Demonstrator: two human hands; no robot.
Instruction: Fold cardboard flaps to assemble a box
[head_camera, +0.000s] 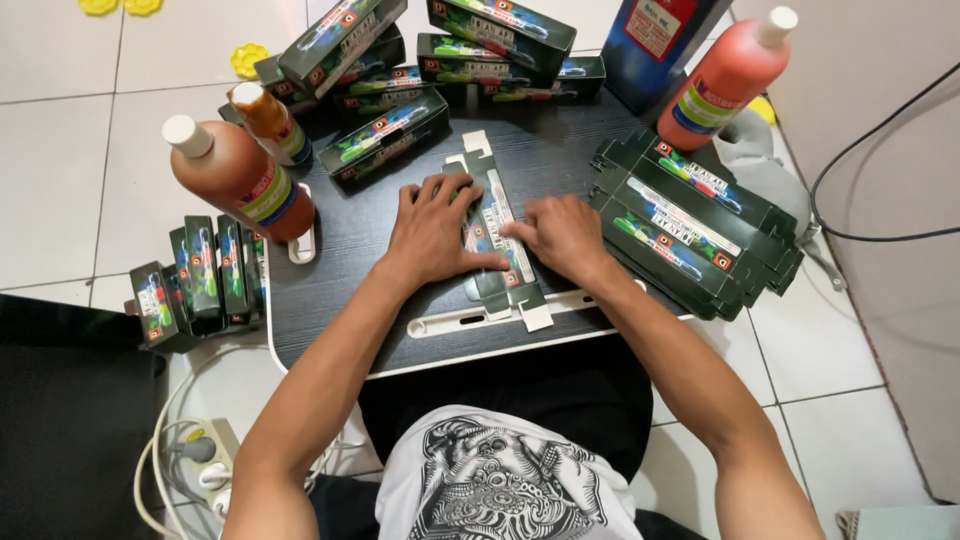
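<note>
Our left hand (432, 232) and right hand (560, 235) lie palm-down, fingers spread, pressing flat carton (497, 222) onto dark surface (340, 260), grasping nothing.

A home turned packing spot: white floor tiles (90, 190), a low dark lap table (400, 330), a power strip (205, 455) at lower left, stacked flat cartons (700, 230) at right

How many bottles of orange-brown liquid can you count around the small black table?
3. A large bottle stands at the table's left edge, a smaller bottle just behind it, and a large orange-red bottle at the far right corner. Others may be hidden behind the boxes.
</note>
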